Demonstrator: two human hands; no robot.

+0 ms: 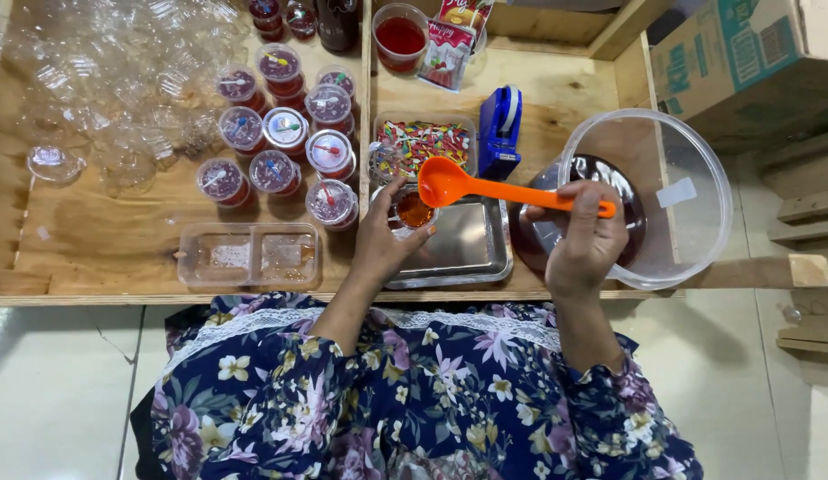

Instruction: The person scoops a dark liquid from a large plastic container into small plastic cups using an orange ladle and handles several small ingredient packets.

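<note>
While the left hand [383, 240] grasps a small clear plastic cup [414, 212] over the steel tray [472, 253], the right hand [581, 240] clenches an orange plastic ladle [485, 185]. Its bowl hovers at the cup's twelve o'clock; a large clear tub [690, 191] lies at three o'clock.

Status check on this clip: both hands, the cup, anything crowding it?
Left hand grips small clear cup over metal tray. Right hand holds orange ladle, bowl above cup. Sealed cups left, candy tray behind; nothing blocking.

Glossy orange plastic ladle [485, 185], shiny metal tray [472, 253], raw wood table [103, 249]
</note>
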